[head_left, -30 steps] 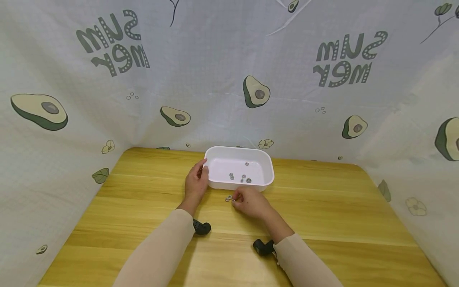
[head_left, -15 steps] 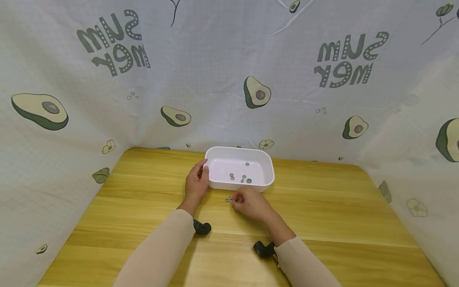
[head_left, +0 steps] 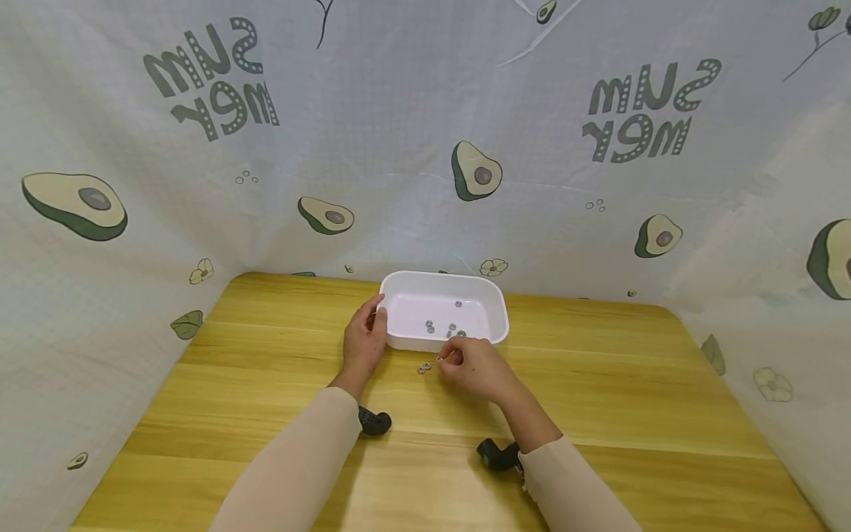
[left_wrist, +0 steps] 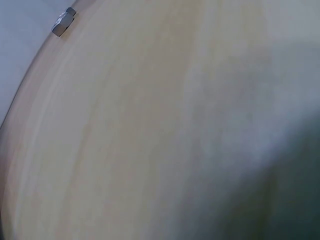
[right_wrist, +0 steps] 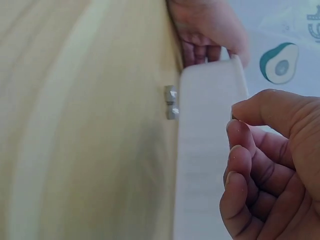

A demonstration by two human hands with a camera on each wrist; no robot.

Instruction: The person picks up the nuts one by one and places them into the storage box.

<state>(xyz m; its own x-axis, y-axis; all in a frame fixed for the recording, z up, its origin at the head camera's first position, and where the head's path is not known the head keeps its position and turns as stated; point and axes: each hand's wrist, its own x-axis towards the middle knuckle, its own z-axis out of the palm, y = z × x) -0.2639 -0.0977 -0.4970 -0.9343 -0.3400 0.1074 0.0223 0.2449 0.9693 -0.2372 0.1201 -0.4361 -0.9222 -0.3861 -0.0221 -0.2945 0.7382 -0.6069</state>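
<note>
A white plastic tray (head_left: 414, 344) stands near the back of the table with several small metal nuts (head_left: 430, 326) inside. My left hand (head_left: 364, 336) grips its left end, seen also in the right wrist view. In front of the tray, my right hand (head_left: 480, 367) pinches a nut (head_left: 439, 359) between thumb and index finger; the right wrist view shows just a sliver of it, the other fingers being curled. Two more nuts (head_left: 424, 368) lie close together on the tabletop, left of that hand. The left wrist view catches nuts (left_wrist: 63, 23) only at its top left corner.
The wooden table (head_left: 279, 347) reaches back to a white cloth (head_left: 399, 148) printed with avocados, which also hangs at both sides. Black wrist devices (head_left: 499, 455) sit under both forearms, close to the tabletop.
My right hand has risen off the tabletop and moved slightly toward the tray with a nut in its fingertips. My left hand and the tray have stayed in place.
</note>
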